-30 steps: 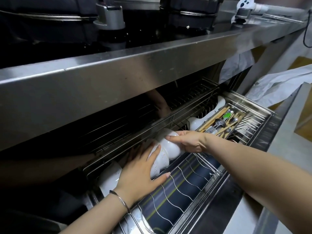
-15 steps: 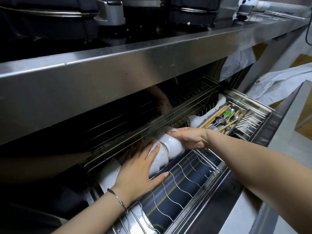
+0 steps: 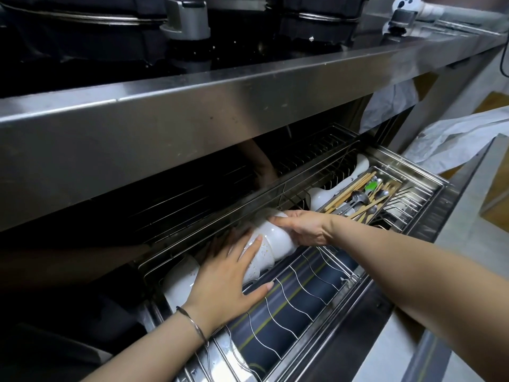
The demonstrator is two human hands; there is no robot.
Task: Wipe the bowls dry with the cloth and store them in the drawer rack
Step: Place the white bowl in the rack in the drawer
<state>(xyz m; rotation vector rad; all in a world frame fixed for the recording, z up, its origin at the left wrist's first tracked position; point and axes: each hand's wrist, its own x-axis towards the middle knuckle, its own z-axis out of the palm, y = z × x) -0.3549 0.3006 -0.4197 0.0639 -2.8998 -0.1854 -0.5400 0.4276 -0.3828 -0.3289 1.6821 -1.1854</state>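
The steel wire drawer rack [image 3: 297, 301] is pulled out below the counter. A row of white bowls [image 3: 272, 241] lies on its side along the rack's back rail. My left hand [image 3: 225, 282] lies on the speckled bowl [image 3: 257, 260] with fingers spread straight. My right hand [image 3: 303, 226] grips the plain white bowl at the right end of the row, fingers curled over its top. Another white bowl [image 3: 181, 282] sits further left, partly hidden behind my left hand. No cloth shows.
A cutlery tray [image 3: 366, 195] with chopsticks and spoons fills the rack's right part, with white dishes [image 3: 330, 193] behind it. The steel counter edge [image 3: 192, 114] overhangs the drawer. A hob with pots sits on top. White plastic bags [image 3: 451, 139] lie at right.
Both hands have stayed on the bowls; the view has shifted slightly. My right hand and its bowl sit a little further right and lower against the row.
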